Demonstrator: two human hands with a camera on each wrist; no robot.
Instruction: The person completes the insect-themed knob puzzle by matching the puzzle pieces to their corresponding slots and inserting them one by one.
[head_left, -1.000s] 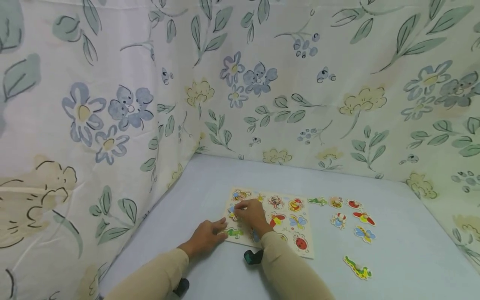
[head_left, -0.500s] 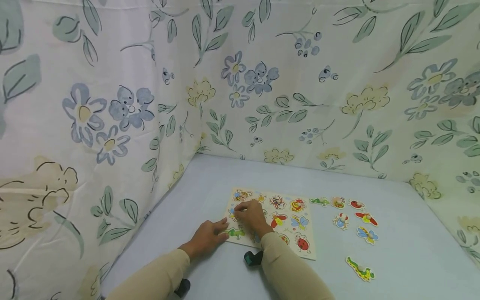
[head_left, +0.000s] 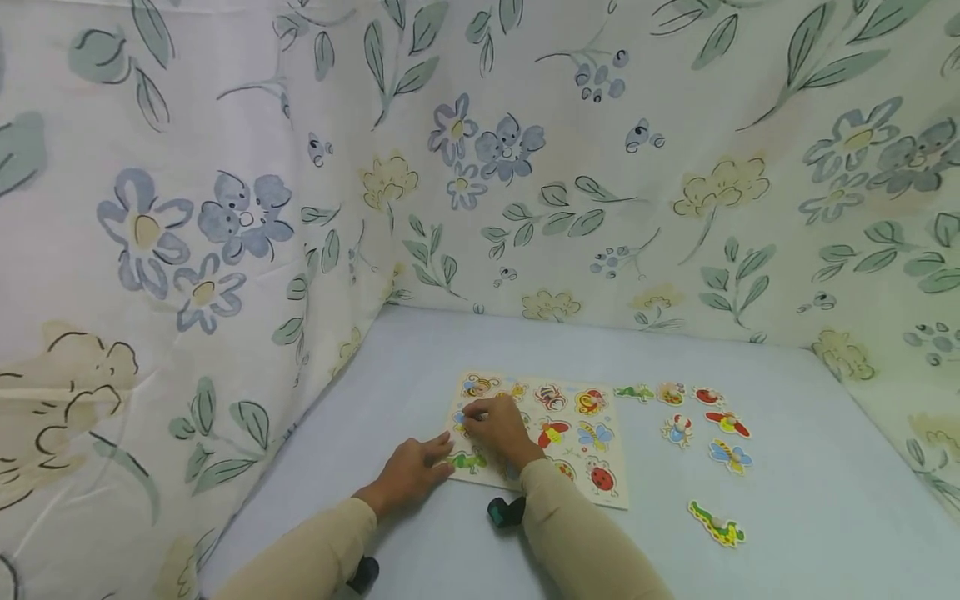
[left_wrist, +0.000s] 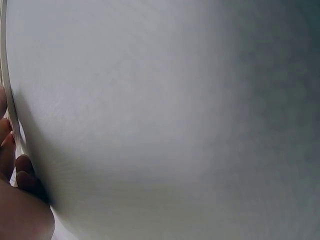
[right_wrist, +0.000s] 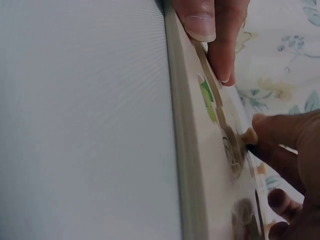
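Observation:
A wooden peg puzzle board (head_left: 617, 492) with painted insects lies on the table. My right hand (head_left: 504, 429) is over its left part, thumb and finger pinching the small wooden knob (right_wrist: 248, 136) of a blue-winged insect puzzle piece (head_left: 460, 423), which the fingers partly hide. My left hand (head_left: 408, 475) rests at the board's left edge, fingertips touching it beside a green insect picture (head_left: 468, 462). In the right wrist view, the left fingers (right_wrist: 200, 22) lie along the board's border. The left wrist view shows mostly pale tabletop, with fingers at its left edge.
Right of the board lie several loose pieces: a green insect (head_left: 633, 392), a ladybird (head_left: 708, 396), a red-winged insect (head_left: 727, 424), a blue-winged insect (head_left: 730, 456) and a green caterpillar (head_left: 716, 524). A floral curtain (head_left: 525, 167) encloses the table (head_left: 810, 500) behind and at the left.
The head view has shifted slightly. Both hands keep their places on the board, the right still pinching the same knob, and the loose pieces lie as before.

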